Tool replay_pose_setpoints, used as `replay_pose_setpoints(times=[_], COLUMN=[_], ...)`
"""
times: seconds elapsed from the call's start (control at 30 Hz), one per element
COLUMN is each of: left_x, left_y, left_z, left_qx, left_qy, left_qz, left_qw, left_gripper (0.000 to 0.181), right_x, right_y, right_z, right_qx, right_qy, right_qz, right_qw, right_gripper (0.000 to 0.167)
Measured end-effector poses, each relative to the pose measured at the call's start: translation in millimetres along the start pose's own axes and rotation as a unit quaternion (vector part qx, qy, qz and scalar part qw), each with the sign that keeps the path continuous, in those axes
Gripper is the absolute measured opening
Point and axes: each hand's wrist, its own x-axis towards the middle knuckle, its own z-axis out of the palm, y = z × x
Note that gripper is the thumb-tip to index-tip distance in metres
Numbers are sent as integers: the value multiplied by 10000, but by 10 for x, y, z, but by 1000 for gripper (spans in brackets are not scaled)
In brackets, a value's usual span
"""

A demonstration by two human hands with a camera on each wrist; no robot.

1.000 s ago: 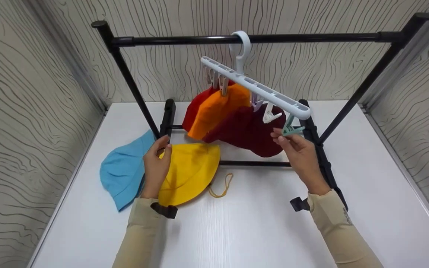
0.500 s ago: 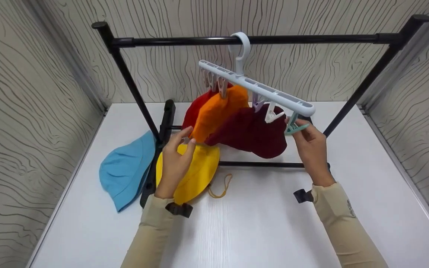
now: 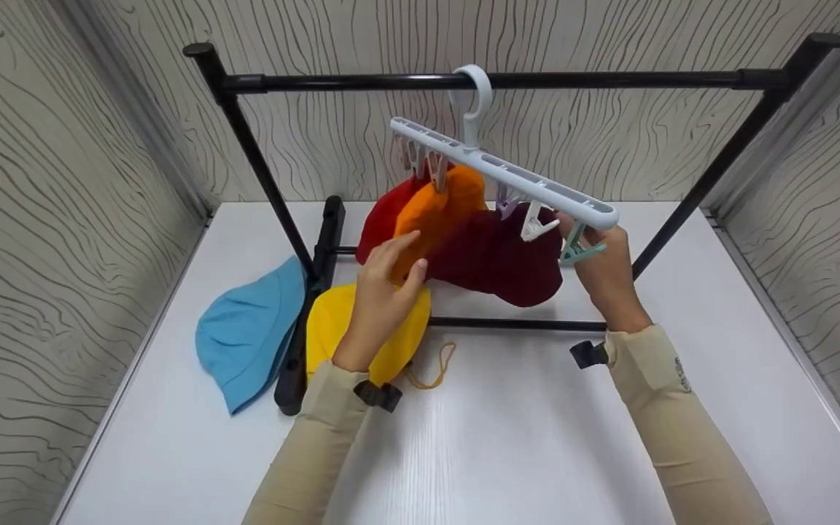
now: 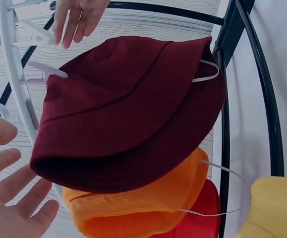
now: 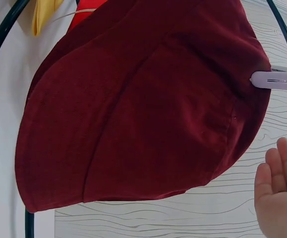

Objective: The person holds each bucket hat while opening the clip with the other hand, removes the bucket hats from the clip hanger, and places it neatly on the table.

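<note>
A maroon bucket hat (image 3: 500,255) hangs from a lilac clip (image 5: 274,79) on the white clip hanger (image 3: 515,176). Beside it on the hanger are an orange hat (image 3: 449,200) and a red hat (image 3: 383,219). My left hand (image 3: 383,295) is raised in front of the orange hat, its fingers spread and holding nothing in the left wrist view. Behind the green clip (image 3: 579,248) at the hanger's near end is my right hand (image 3: 608,273). Its fingers (image 4: 74,22) look straight in the left wrist view, apart from the maroon hat.
The hanger hooks over the top bar of a black rack (image 3: 347,82). A blue bucket hat (image 3: 249,332) and a yellow hat (image 3: 332,321) with an elastic cord (image 3: 438,372) lie on the white table (image 3: 493,445). A white clip (image 3: 537,224) hangs near the maroon hat.
My left hand has moved right and up from over the yellow hat to the orange one. My right hand has shifted right and farther back, behind the green clip. The hanger has swung slightly.
</note>
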Motion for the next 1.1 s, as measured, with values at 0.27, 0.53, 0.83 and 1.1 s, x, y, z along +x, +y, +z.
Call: replay_pose_setpoints(times=[0.27, 0.53, 0.83, 1.1], left_x=[113, 214, 264, 261], left_y=[52, 105, 116, 109], left_z=[62, 129, 181, 204], left_qx=[182, 301, 603, 823], left_qy=[-277, -552, -686, -515], left_qz=[-15, -15, 92, 49], left_qw=[9994, 9980, 9958, 9953], left_gripper=[39, 43, 44, 37], right_x=[89, 133, 112, 134], right_y=[-63, -154, -245, -281], right_z=[60, 103, 132, 161], right_qx=[99, -58, -295, -148], right_qy=[-401, -899, -1427, -1813], right_qz=[-612, -884, -153, -343], right_qw=[9973, 9920, 9892, 9827], right_gripper=[38, 38, 44, 38])
